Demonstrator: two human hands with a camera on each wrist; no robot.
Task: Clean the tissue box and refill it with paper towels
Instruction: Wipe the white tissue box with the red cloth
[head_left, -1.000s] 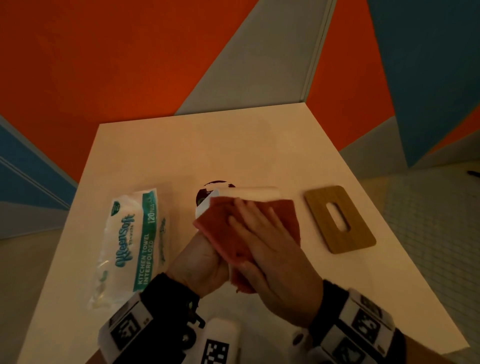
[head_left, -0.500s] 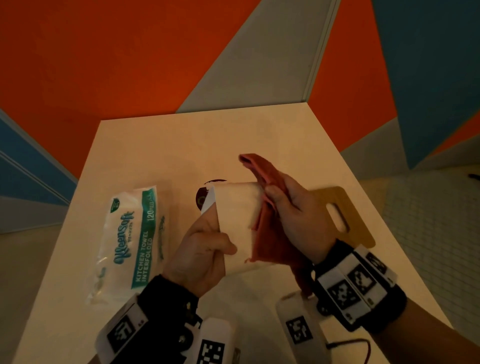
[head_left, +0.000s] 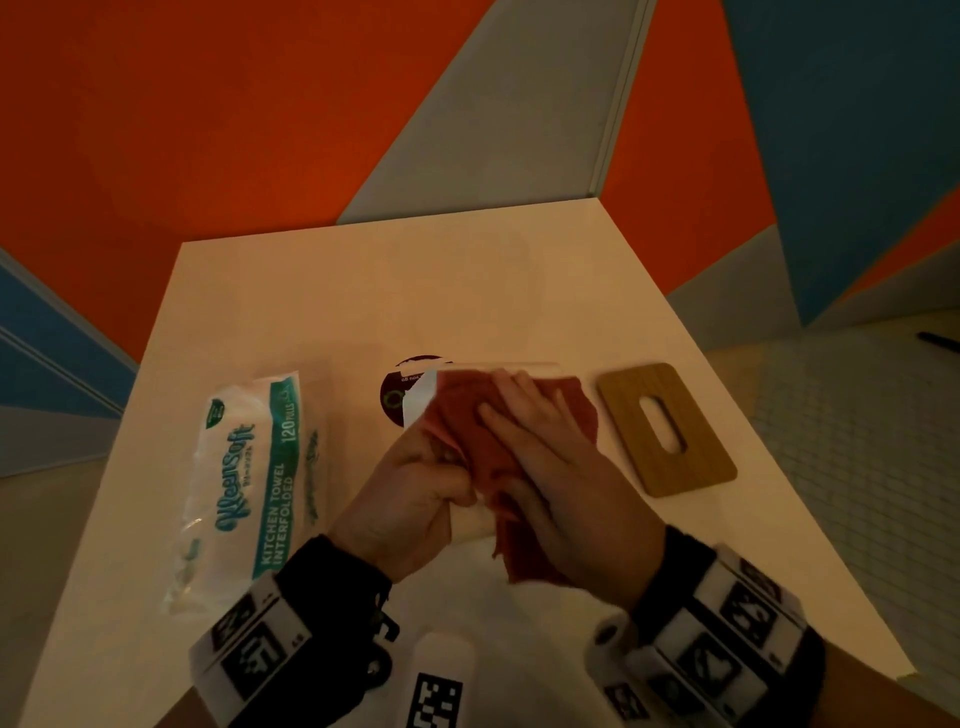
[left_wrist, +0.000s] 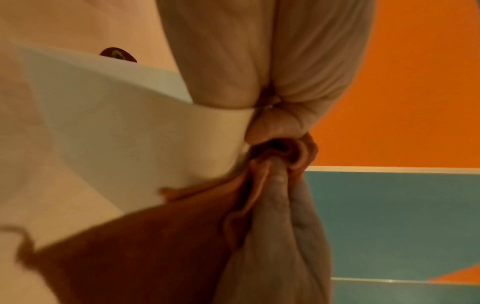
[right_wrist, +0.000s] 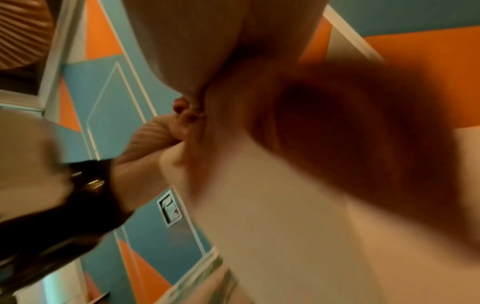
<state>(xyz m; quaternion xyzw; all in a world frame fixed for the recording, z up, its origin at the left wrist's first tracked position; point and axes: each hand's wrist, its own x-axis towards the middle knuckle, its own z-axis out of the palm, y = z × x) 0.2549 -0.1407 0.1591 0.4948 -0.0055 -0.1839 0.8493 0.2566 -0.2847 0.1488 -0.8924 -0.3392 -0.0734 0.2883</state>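
At the left of the head view, well apart from both hands, the pack of paper towels (head_left: 244, 478) lies unopened on the white table (head_left: 363, 291), its long axis running from lower left toward upper middle of the frame. Next to the right, in the lower middle, the left hand (head_left: 410, 499) is clenched round the near end of the white tissue box (head_left: 418, 402), thumb on top; the left wrist view shows fingers curled under the box's edge, pinching it. The box lies at frame centre, held tipped above the table, and its long axis seems to run from the left hand up and away toward the dark round sticker (head_left: 397, 389) behind it. Over its upper face the red cloth (head_left: 467, 421) is spread, and the right hand (head_left: 550, 467) lies flat on the cloth with fingers extended, pressing rather than gripping; the right wrist view is too blurred to add more. So the box sits directly under the right palm and in front of the left fist, and the wiping stroke probably has to travel along that near-to-far axis while the left hand braces against it. Farthest right, just beside the right hand's fingers but apart from the box, the wooden lid (head_left: 667, 431) with its slot lies flat, nearer the right hand for replacing once the towels go in, I would judge.
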